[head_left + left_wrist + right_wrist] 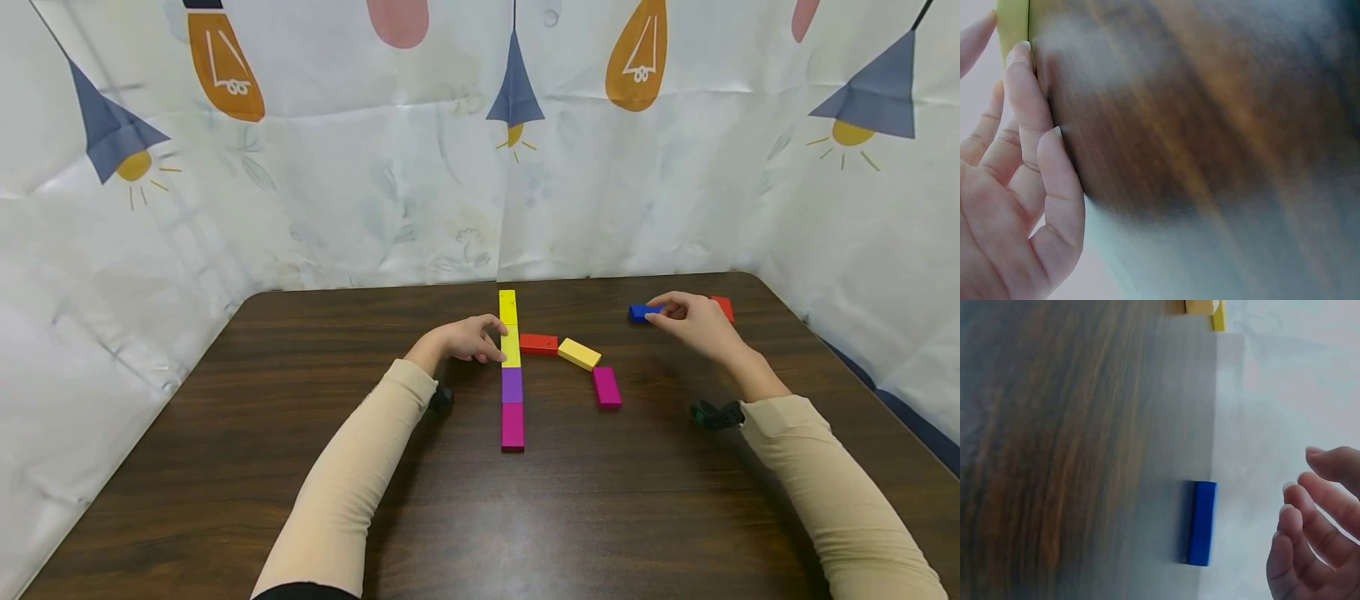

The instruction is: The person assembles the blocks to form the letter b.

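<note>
My left hand rests beside a column of flat blocks, its fingertips at the left edge of the second yellow block. In the left wrist view, its fingers lie against a yellow block. Above that block in the head view is another yellow one; below come a purple block and a magenta block. My right hand hovers by a blue block, thumb and fingers loosely bent. The right wrist view shows a gap between the hand and the blue block.
A red block, a pale yellow block and a tilted magenta block curve right from the column. Another red block sits partly behind my right hand. A patterned curtain hangs behind the dark wooden table.
</note>
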Demonstrator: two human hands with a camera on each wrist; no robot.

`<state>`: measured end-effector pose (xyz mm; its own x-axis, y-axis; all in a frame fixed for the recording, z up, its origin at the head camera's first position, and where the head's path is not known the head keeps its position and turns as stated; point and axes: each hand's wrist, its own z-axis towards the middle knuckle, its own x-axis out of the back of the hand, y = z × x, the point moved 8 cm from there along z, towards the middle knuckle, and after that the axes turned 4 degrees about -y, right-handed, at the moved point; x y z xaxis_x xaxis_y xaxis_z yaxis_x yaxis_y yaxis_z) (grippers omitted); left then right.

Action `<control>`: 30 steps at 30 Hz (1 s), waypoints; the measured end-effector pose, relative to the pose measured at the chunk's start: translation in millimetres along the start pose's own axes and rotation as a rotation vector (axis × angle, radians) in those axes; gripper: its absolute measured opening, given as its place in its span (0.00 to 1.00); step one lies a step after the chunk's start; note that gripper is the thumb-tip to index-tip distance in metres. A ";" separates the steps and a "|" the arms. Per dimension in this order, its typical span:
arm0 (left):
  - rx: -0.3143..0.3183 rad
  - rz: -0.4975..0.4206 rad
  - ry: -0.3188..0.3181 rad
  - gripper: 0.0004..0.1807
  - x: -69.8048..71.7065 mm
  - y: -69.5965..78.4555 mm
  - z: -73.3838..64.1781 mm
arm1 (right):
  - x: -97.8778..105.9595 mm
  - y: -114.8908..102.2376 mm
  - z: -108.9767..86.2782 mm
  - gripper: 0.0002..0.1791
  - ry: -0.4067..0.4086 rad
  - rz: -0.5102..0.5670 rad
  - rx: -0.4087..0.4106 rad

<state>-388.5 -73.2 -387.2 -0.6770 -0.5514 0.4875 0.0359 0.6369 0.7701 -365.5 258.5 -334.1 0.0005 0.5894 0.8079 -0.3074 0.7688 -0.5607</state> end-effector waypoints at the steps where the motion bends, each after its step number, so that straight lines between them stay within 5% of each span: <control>1: 0.001 -0.003 0.000 0.26 -0.2 -0.1 -0.1 | -0.8 2.5 1.6 0.18 0.002 0.008 -0.013; 10: 0.000 0.003 0.008 0.26 0.0 -0.9 0.9 | -9.0 26.7 15.6 0.22 -0.005 0.059 -0.103; 19: 0.006 0.008 0.008 0.26 0.1 0.2 -1.3 | -19.0 51.2 23.9 0.37 -0.104 0.042 -0.267; 30: 0.006 -0.004 0.001 0.26 -0.2 0.9 -1.6 | -26.2 50.8 27.4 0.49 -0.164 -0.064 -0.457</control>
<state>-387.1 -73.4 -385.9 -0.6764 -0.5545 0.4849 0.0290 0.6377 0.7697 -407.2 275.3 -378.8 -0.1555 0.5184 0.8409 0.1374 0.8543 -0.5012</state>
